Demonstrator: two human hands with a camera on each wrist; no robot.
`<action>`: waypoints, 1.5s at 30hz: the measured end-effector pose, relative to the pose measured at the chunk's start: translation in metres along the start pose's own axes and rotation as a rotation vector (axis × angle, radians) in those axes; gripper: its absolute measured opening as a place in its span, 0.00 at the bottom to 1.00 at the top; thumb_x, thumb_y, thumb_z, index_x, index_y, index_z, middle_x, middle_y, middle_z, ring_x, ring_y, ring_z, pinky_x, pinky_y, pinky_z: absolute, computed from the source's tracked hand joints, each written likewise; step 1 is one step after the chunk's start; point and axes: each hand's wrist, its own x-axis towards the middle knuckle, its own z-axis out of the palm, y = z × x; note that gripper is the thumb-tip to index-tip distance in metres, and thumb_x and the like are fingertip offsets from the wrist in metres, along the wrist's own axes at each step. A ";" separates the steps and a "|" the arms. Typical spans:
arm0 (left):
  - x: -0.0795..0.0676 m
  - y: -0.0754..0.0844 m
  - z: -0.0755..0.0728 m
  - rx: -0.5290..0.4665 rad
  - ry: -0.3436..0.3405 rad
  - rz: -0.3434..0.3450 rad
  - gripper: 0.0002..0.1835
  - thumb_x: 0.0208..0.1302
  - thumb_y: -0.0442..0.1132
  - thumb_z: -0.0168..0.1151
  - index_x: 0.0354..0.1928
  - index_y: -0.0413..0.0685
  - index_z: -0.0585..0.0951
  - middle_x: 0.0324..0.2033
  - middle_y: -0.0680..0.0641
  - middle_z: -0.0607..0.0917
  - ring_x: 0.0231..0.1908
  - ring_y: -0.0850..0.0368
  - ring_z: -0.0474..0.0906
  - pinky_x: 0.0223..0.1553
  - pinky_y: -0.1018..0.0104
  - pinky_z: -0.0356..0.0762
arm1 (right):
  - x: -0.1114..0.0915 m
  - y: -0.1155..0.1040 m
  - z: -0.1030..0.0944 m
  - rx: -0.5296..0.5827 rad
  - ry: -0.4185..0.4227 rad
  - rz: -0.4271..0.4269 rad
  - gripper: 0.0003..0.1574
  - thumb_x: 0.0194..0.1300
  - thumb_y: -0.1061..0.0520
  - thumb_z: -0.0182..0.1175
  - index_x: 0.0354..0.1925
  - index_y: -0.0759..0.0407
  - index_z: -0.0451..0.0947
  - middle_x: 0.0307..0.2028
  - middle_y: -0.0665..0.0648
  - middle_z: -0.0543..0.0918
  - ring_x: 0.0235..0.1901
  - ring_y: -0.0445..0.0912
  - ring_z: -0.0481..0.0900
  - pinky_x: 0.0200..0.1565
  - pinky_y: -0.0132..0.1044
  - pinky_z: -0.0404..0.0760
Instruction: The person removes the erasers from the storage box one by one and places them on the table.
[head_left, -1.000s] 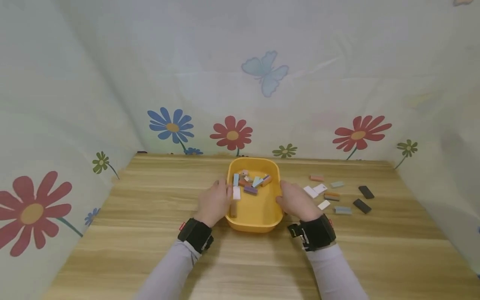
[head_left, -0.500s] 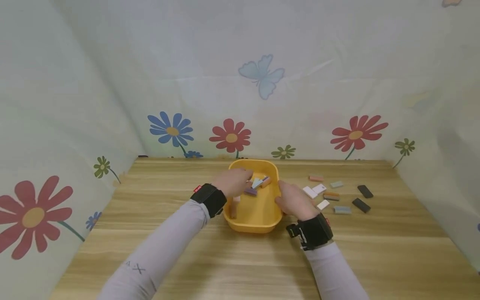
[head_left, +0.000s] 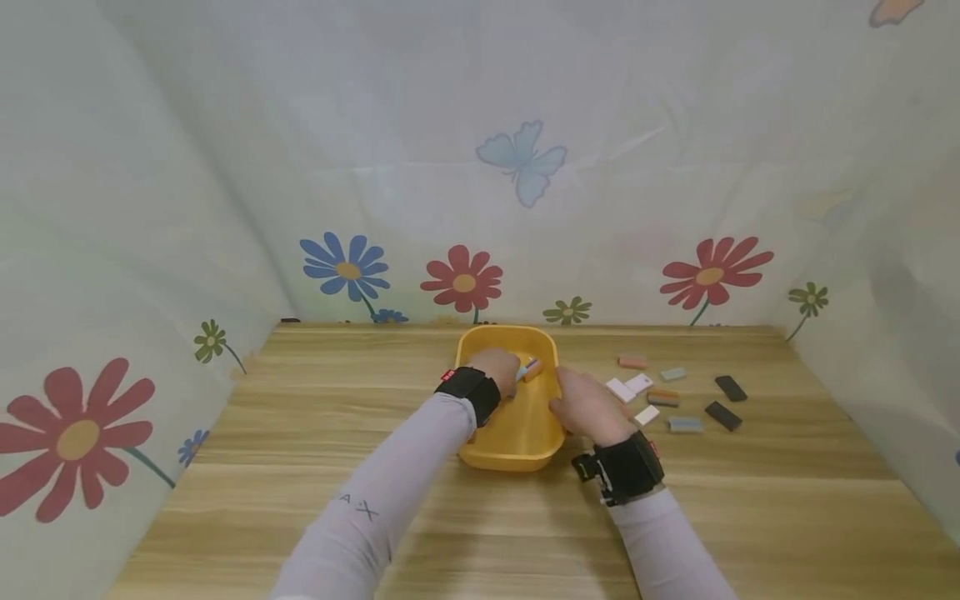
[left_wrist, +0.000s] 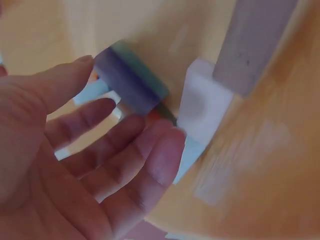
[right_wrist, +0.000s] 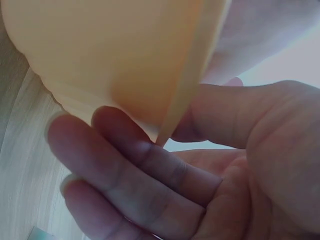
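A yellow plastic tub (head_left: 517, 461) holding several small coloured blocks stands on the table. My left hand (head_left: 493, 368) reaches down into it and covers most of them in the head view. In the left wrist view, the thumb tip is right at the corner of a purple and green block (left_wrist: 131, 80), the other fingers spread loosely below it. A white block (left_wrist: 205, 102) and a greyish-brown block (left_wrist: 255, 47) lie beside that. My right hand (head_left: 592, 404) grips the tub's right rim, with the thumb on one side of the wall (right_wrist: 187, 75) and fingers on the other.
Right of the tub, several loose blocks lie on the wooden table (head_left: 360, 400): white ones (head_left: 619, 390), an orange one (head_left: 633, 362), a grey-blue one (head_left: 686, 425) and two black ones (head_left: 723, 416). A flower-printed curtain (head_left: 615, 208) encloses the table's back and sides.
My left hand has let go of the tub's left rim and moved right and down into the tub among the blocks. My right hand has stayed on the right rim.
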 end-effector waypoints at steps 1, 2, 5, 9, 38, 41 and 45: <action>0.001 0.002 0.001 0.013 0.014 0.005 0.08 0.61 0.43 0.68 0.37 0.47 0.83 0.30 0.51 0.81 0.32 0.56 0.76 0.37 0.61 0.75 | 0.000 0.001 0.000 -0.002 0.000 0.001 0.25 0.67 0.61 0.57 0.60 0.69 0.67 0.34 0.60 0.78 0.24 0.46 0.76 0.24 0.36 0.74; 0.000 0.005 0.001 0.020 0.023 0.005 0.08 0.62 0.43 0.68 0.38 0.47 0.83 0.30 0.51 0.82 0.32 0.56 0.76 0.37 0.61 0.75 | 0.000 0.001 0.000 -0.002 0.002 0.002 0.24 0.67 0.61 0.57 0.59 0.68 0.68 0.33 0.60 0.78 0.24 0.47 0.76 0.24 0.36 0.74; -0.001 0.010 0.006 0.036 0.046 0.014 0.10 0.61 0.43 0.68 0.40 0.46 0.84 0.31 0.50 0.83 0.34 0.54 0.77 0.41 0.61 0.76 | -0.001 0.004 0.000 -0.021 0.020 -0.010 0.22 0.66 0.61 0.57 0.57 0.68 0.70 0.33 0.60 0.78 0.27 0.48 0.77 0.27 0.38 0.75; 0.005 0.011 0.016 0.066 0.057 0.023 0.09 0.62 0.40 0.66 0.42 0.47 0.85 0.34 0.49 0.84 0.36 0.54 0.78 0.46 0.60 0.73 | -0.001 0.003 0.000 -0.038 0.043 -0.025 0.23 0.64 0.62 0.59 0.56 0.68 0.70 0.36 0.62 0.79 0.31 0.50 0.77 0.31 0.40 0.75; -0.020 -0.009 -0.016 -0.290 0.138 0.087 0.09 0.58 0.38 0.70 0.30 0.46 0.77 0.23 0.51 0.75 0.27 0.55 0.71 0.32 0.65 0.69 | -0.004 0.003 0.006 0.000 0.061 -0.043 0.22 0.65 0.64 0.58 0.56 0.69 0.70 0.31 0.57 0.77 0.25 0.46 0.76 0.25 0.36 0.74; -0.030 -0.024 -0.024 -0.353 0.193 0.093 0.11 0.56 0.37 0.71 0.29 0.46 0.75 0.25 0.51 0.73 0.28 0.55 0.69 0.30 0.65 0.66 | -0.004 0.003 0.005 -0.001 0.065 -0.028 0.24 0.65 0.63 0.57 0.58 0.69 0.69 0.33 0.58 0.78 0.26 0.46 0.76 0.26 0.36 0.74; -0.046 -0.049 -0.028 -0.471 0.266 0.059 0.13 0.57 0.38 0.70 0.30 0.44 0.73 0.28 0.48 0.71 0.30 0.53 0.68 0.29 0.63 0.64 | -0.003 0.001 0.004 0.003 0.065 -0.023 0.26 0.64 0.63 0.57 0.60 0.69 0.68 0.36 0.60 0.80 0.28 0.47 0.77 0.28 0.37 0.75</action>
